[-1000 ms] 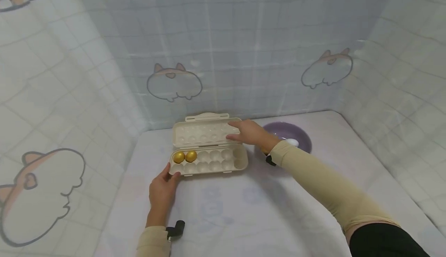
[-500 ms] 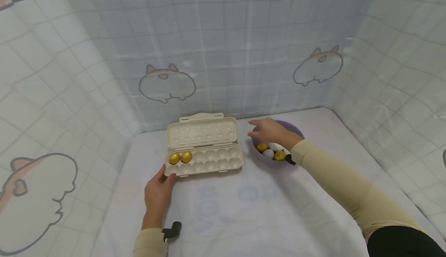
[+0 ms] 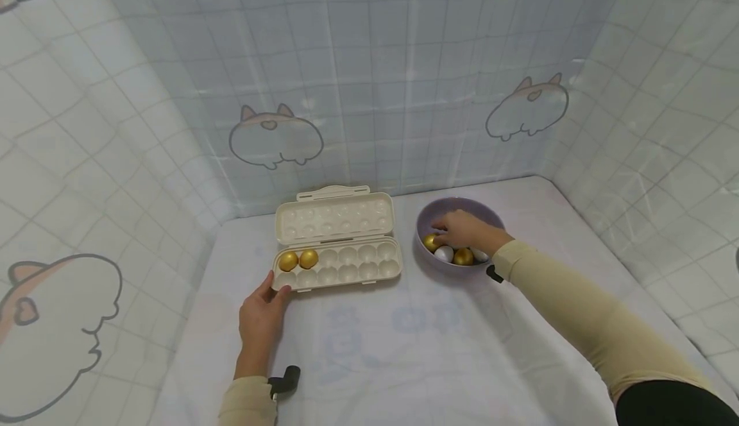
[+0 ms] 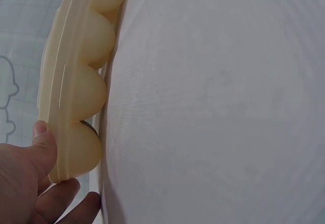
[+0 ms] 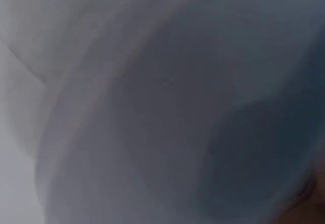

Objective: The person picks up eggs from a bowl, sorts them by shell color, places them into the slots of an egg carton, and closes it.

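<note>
A cream egg carton [image 3: 337,265] lies with its lid raised toward the back wall, two golden eggs [image 3: 298,260] side by side in its back row at the left. My left hand [image 3: 261,315] grips the carton's near left corner. In the left wrist view the thumb [image 4: 44,145] lies on the rim and the fingers come from beneath. My right hand [image 3: 463,228] reaches down into a purple bowl [image 3: 423,222], fingertips right at a golden egg [image 3: 430,242]; I cannot tell whether it is held. The right wrist view is dark and blurred.
Beside that egg in the bowl lie a white egg [image 3: 444,254] and another golden egg [image 3: 464,256], with more white at the right. The white-covered table [image 3: 369,349] meets patterned curtains [image 3: 369,92] at the back and sides.
My right hand has moved from over the carton's lid rightward to the bowl, then down among the eggs. The left hand keeps its grip on the carton's corner.
</note>
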A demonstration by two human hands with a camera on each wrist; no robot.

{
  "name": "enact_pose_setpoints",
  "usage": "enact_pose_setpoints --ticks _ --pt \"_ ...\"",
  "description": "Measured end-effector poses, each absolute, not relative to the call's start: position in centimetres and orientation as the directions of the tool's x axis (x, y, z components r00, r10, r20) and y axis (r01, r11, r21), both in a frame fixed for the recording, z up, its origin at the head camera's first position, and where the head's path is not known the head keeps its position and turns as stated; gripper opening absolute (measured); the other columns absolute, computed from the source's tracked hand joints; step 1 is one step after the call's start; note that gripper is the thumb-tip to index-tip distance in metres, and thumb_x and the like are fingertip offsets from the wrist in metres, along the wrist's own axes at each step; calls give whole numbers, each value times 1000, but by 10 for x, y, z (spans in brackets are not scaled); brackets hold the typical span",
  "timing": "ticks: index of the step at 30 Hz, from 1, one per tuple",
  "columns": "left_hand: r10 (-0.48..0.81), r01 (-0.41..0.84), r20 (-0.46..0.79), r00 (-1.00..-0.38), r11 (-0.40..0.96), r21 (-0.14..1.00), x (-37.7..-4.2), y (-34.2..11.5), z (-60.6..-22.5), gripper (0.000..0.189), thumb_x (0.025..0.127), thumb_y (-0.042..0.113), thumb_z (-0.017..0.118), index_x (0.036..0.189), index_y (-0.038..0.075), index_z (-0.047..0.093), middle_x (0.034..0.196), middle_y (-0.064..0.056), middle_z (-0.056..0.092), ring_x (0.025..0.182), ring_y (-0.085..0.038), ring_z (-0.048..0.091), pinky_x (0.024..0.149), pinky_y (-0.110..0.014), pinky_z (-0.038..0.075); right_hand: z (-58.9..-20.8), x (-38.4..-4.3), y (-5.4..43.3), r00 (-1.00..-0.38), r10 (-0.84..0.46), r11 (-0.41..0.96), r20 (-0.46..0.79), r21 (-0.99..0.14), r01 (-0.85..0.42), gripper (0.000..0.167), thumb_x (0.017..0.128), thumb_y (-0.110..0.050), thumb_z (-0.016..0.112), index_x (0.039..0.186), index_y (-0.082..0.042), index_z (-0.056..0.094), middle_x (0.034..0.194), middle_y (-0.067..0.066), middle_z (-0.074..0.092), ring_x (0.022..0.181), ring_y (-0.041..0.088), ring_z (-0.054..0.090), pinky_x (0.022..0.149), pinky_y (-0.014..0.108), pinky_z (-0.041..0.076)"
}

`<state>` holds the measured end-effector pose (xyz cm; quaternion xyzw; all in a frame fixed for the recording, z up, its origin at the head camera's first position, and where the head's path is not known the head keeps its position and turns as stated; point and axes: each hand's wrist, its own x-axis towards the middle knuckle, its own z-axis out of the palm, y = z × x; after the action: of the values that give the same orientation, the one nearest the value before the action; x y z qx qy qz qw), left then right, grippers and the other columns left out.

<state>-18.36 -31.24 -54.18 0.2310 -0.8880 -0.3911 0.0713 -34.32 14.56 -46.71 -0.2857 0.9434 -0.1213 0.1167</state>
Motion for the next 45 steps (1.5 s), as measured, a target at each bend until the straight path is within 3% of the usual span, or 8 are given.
enact_pose_setpoints --ticks 4,9,16,25,35,42,45 --pt "-464 -355 -58 -884 585 729 -183 -312 -542 69 99 45 72 160 29 43 160 -10 50 154 -42 42 123 -62 36 -473 -343 145 -780 -613 771 -125 -314 -554 28 103 -31 70 121 -10 76 111 7 78 94 19 68 89 44 58" --pt "-461 -351 -57 -886 583 733 -182 -312 -543 70 99 44 73 160 28 43 161 -9 49 154 -42 42 124 -61 36 -476 -342 146 -790 -603 768 -109 -348 -538 32 103 -36 69 125 -13 76 114 4 78 95 14 66 94 44 57" --pt "-458 -342 -47 -888 587 733 -182 -312 -540 68 100 43 72 160 27 44 161 -10 49 153 -43 43 123 -62 37 -477 -344 144 -806 -583 773 -104 -378 -510 26 103 -39 68 117 -17 76 104 -2 75 86 11 63 86 38 56" --pt "-460 -353 -71 -885 564 746 -184 -310 -540 69 99 43 73 160 28 43 162 -8 48 155 -41 41 124 -61 36 -481 -347 145 -820 -563 791 -104 -356 -498 24 102 -33 69 115 -14 75 96 -2 72 78 12 60 76 32 51" --pt "-462 -346 -54 -885 576 741 -183 -309 -541 68 100 42 73 160 28 45 160 -10 50 154 -42 42 122 -63 38 -473 -346 143 -825 -558 791 -91 -360 -495 15 99 -26 70 106 -13 74 92 -1 72 76 13 61 77 33 54" --pt "-472 -359 -62 -879 571 738 -184 -309 -539 68 99 42 73 160 29 44 160 -8 50 154 -41 43 123 -62 38 -458 -348 145 -826 -559 796 -75 -328 -509 32 100 -25 69 124 -4 74 113 8 78 94 19 69 94 43 59" --pt "-475 -357 -56 -878 575 736 -185 -310 -540 67 99 42 73 159 30 45 159 -8 52 153 -40 44 122 -61 39 -452 -351 145 -828 -556 799 -69 -321 -509 35 101 -25 68 127 -2 73 116 10 78 96 20 69 96 45 58"
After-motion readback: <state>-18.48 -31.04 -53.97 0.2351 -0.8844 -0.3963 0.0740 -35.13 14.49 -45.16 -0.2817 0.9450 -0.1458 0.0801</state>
